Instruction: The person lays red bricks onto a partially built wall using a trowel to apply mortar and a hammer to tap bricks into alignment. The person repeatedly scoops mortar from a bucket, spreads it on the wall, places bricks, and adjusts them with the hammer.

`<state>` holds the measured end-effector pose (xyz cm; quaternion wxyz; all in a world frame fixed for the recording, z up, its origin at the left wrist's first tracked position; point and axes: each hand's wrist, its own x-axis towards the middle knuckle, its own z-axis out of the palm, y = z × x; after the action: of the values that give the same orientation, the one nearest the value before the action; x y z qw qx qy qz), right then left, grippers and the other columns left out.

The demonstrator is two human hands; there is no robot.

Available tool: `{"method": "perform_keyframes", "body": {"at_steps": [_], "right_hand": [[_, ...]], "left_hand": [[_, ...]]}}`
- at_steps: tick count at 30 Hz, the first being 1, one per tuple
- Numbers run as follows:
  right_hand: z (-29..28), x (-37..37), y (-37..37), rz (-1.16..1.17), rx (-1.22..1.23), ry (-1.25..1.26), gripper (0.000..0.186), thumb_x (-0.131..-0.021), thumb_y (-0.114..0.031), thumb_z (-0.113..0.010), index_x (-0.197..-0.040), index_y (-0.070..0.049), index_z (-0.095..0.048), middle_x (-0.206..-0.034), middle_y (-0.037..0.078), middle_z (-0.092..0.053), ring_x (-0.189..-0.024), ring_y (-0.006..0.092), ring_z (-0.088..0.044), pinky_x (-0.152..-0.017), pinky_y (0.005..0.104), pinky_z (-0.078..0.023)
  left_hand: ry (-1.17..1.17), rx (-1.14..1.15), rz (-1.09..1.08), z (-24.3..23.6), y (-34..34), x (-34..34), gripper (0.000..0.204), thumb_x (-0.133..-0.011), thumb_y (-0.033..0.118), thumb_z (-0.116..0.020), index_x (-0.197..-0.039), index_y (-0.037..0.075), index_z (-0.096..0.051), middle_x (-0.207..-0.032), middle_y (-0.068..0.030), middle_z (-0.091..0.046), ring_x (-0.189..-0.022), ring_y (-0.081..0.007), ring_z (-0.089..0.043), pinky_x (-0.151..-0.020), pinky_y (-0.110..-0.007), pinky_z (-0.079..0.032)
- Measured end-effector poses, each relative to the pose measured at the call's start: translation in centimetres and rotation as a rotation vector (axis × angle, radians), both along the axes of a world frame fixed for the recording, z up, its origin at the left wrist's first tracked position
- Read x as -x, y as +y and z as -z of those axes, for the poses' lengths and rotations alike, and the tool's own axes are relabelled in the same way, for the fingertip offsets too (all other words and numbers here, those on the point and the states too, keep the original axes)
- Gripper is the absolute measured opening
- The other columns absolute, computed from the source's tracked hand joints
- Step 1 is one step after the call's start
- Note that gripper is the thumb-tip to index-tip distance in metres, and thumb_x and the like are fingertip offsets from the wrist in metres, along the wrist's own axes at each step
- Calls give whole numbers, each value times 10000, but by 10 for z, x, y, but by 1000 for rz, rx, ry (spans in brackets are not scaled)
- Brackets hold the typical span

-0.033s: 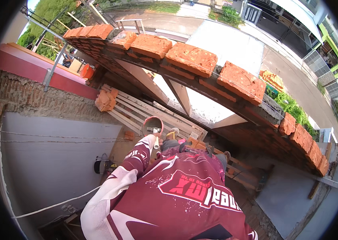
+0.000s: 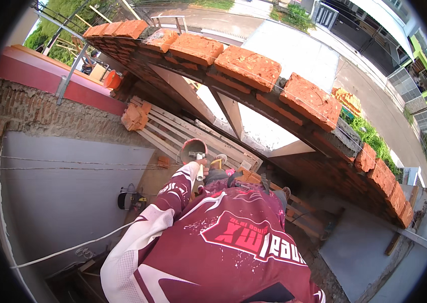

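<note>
My left hand (image 2: 204, 164) reaches forward beside my lap, its fingers closed around a short white tube (image 2: 200, 174). Whether the tube is a handle or a piece of pipe is hard to make out. Just beyond the hand is a round reddish bucket (image 2: 193, 146) with a dark inside, and some pale grey thing shows at its near rim. A maroon and white sleeve (image 2: 173, 194) covers my left arm. My right hand does not show; my shirt front fills the lower middle.
A curved-looking brick wall (image 2: 247, 65) with loose bricks on top and a string line runs across ahead, with an opening framed by timber. Planks (image 2: 168, 129) lie below it, with a brick stack (image 2: 135, 116) at their left end. A white cable (image 2: 79, 246) crosses at lower left.
The view has shifted slightly, so the wall and bucket sit a little differently. My left hand still grips the white tube, which now stands more upright beside the bucket.
</note>
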<state>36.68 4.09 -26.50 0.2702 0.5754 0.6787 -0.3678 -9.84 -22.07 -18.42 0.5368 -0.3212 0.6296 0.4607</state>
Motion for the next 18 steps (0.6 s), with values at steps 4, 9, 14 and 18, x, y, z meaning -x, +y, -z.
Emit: {"method": "perform_keyframes", "body": {"at_steps": [4, 9, 14, 18], "right_hand": [[-1, -13, 20, -71, 15, -42, 456, -877, -346, -693, -1171, 2, -662, -1104, 221, -685, -1032, 335, -664, -928, 413, -500], [1, -20, 43, -146, 20, -109, 445, -869, -325, -711, -1171, -2, -660, -1090, 216, -690, -1028, 326, -667, -920, 404, -505], [5, -35, 68, -182, -9, -196, 437, -860, -304, -728, -1172, -6, -659, -1077, 211, -695, -1024, 317, -670, -912, 394, -509], [-6, -11, 108, -207, -83, -228, 432, -854, -288, -742, -1173, -10, -658, -1066, 207, -699, -1021, 310, -672, -905, 387, -512]], "left_hand": [[-1, -78, -65, -28, 36, -39, 514, -873, 417, -679, -1302, 173, -536, -1099, -92, -692, -965, -287, -692, -771, -470, -549], [-17, -73, -111, -35, 38, -86, 581, -864, 416, -689, -1311, 88, -516, -1115, -130, -697, -1018, -289, -687, -839, -429, -540], [-26, 35, -176, -16, 18, -115, 609, -838, 366, -734, -1263, -25, -541, -976, -147, -730, -837, -261, -722, -729, -381, -563], [15, 91, -105, 3, 7, -112, 500, -840, 373, -738, -1149, 2, -606, -914, -113, -720, -742, -224, -714, -611, -325, -559]]}}
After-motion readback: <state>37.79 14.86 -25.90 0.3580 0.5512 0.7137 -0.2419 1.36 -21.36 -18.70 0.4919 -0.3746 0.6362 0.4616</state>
